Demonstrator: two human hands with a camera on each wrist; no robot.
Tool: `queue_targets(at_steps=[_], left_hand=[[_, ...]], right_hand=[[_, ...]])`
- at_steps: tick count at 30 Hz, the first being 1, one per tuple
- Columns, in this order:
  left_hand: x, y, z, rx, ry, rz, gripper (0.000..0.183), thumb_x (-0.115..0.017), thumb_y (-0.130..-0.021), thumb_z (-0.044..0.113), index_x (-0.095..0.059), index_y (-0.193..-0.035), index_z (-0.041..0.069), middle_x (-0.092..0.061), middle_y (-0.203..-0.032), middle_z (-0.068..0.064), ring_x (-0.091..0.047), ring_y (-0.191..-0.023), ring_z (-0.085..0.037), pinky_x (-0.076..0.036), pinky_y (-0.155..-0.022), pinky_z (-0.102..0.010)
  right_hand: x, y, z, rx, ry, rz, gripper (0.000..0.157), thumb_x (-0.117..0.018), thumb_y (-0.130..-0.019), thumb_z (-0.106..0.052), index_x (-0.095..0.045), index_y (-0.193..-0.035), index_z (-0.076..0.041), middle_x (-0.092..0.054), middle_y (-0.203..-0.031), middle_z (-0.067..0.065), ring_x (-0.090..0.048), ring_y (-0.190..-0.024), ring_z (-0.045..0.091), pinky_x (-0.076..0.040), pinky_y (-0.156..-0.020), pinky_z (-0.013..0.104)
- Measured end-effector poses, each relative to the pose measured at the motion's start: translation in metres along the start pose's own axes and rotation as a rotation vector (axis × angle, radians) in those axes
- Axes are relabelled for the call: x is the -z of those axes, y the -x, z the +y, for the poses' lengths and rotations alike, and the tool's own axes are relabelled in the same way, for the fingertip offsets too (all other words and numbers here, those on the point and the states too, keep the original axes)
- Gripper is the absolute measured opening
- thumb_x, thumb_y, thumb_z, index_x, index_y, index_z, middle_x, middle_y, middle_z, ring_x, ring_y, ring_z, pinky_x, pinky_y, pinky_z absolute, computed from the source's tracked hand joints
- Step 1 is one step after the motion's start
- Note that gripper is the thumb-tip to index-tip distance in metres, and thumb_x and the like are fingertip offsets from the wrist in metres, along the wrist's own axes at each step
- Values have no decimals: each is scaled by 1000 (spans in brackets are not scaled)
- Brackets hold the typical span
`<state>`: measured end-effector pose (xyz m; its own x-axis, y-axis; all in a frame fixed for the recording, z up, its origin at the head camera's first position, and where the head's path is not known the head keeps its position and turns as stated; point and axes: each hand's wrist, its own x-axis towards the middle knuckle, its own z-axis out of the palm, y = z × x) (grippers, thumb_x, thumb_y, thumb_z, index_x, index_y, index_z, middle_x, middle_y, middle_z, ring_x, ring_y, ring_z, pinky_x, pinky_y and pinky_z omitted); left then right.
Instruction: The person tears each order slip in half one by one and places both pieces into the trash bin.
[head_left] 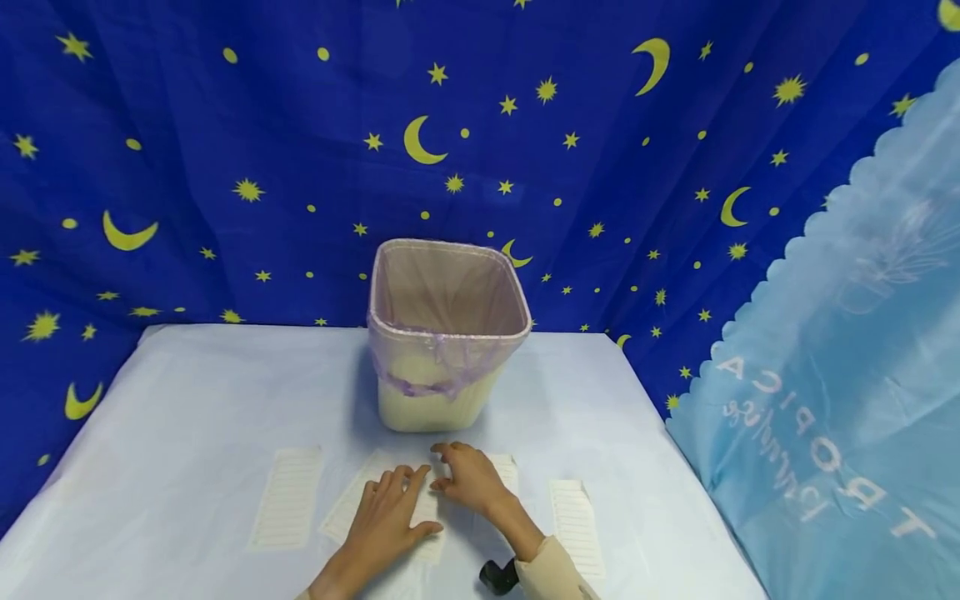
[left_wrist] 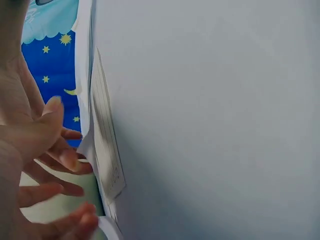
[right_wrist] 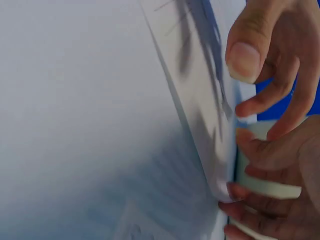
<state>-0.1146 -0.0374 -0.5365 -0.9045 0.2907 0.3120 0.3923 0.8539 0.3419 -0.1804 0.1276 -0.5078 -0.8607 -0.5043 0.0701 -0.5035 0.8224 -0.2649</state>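
Note:
In the head view my left hand (head_left: 386, 518) lies over the middle lined paper slips (head_left: 347, 510), its fingers stretched toward the bin and its thumb out to the right. Facing it, my right hand (head_left: 471, 479) bends its fingers loosely, with a gap between index finger and thumb. Nothing is gripped in either hand. Partly behind the right hand, another lined slip (head_left: 504, 468) shows. The left wrist view gives the slip (left_wrist: 107, 145) almost edge-on, with fingertips close to it. In the right wrist view fingers come right to the paper's (right_wrist: 185, 90) edge.
A pale bin (head_left: 438, 408) with a purple liner stands behind the hands. One lined slip (head_left: 287, 500) lies at left, another (head_left: 576, 523) at right. Beside the right cuff is a black object (head_left: 498, 577). Blue star-patterned cloth (head_left: 285, 150) hangs behind the white-covered table (head_left: 202, 400).

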Motion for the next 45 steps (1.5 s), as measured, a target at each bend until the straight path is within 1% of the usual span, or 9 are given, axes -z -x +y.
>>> queue_targets(at_steps=[5, 13, 20, 28, 33, 38, 39, 42, 45], left_hand=[[-1, -1, 5, 55, -20, -68, 95, -81, -58, 59, -53, -135, 10, -56, -112, -9, -49, -89, -22, -34, -70, -34], [-1, 0, 3, 62, -28, -100, 100, -85, -50, 53, -54, -135, 11, -57, -115, -13, -47, -83, -20, -31, -66, -31], [0, 0, 2, 65, -49, -142, 104, -84, -50, 55, -52, -137, 8, -57, -119, -14, -46, -82, -20, -30, -66, -31], [9, -5, 1, 94, -41, -197, 111, -84, -53, 56, -45, -142, 2, -56, -123, -18, -47, -82, -21, -35, -67, -34], [15, -8, -1, 119, -3, -217, 101, -83, -56, 53, -50, -139, 6, -56, -123, -15, -53, -91, -25, -38, -71, -39], [20, -10, -3, 149, 33, -233, 75, -82, -63, 49, -63, -123, 7, -56, -121, -11, -55, -96, -28, -40, -74, -41], [20, -10, -3, 152, 40, -228, 70, -82, -65, 48, -65, -119, 7, -57, -120, -10, -56, -96, -28, -40, -74, -41], [20, -10, -5, 154, 63, -198, 56, -81, -69, 44, -70, -108, 7, -58, -115, -6, -56, -92, -25, -39, -72, -39], [19, -9, -7, 160, 94, -159, 46, -81, -73, 38, -71, -105, 7, -59, -112, -3, -55, -91, -23, -38, -71, -37]], right_hand=[[-8, 2, -6, -60, 63, 12, 58, -85, -73, -27, -62, -123, -7, -65, -103, 8, -62, -90, 20, -50, -76, 32], [-13, -2, -10, -142, -74, 30, 58, -88, -68, -21, -63, -117, -4, -66, -97, 10, -62, -80, 19, -49, -70, 32], [-17, -5, -11, -180, -241, 43, 42, -83, -68, -5, -67, -107, -5, -70, -88, 9, -62, -74, 16, -47, -61, 26], [-4, -3, -17, -254, -340, 23, 18, -79, -72, -5, -73, -89, -6, -72, -82, 6, -57, -65, 12, -42, -53, 27], [2, 1, -17, -246, -379, 30, 10, -75, -76, -2, -71, -83, -7, -70, -77, 4, -48, -60, 7, -39, -52, 25], [5, 6, -12, -159, -474, 106, 10, -72, -76, 3, -67, -82, -4, -66, -74, 4, -48, -62, 7, -41, -55, 24], [5, 7, -11, -121, -489, 138, 10, -71, -76, 4, -67, -82, -3, -66, -74, 4, -48, -62, 6, -42, -56, 23], [4, 8, -8, -83, -572, 192, 12, -70, -74, 7, -67, -83, 0, -65, -73, 4, -49, -65, 5, -43, -60, 23], [1, 8, -6, -125, -660, 206, 12, -69, -74, 7, -67, -85, 3, -64, -73, 7, -48, -66, 4, -42, -61, 22]])
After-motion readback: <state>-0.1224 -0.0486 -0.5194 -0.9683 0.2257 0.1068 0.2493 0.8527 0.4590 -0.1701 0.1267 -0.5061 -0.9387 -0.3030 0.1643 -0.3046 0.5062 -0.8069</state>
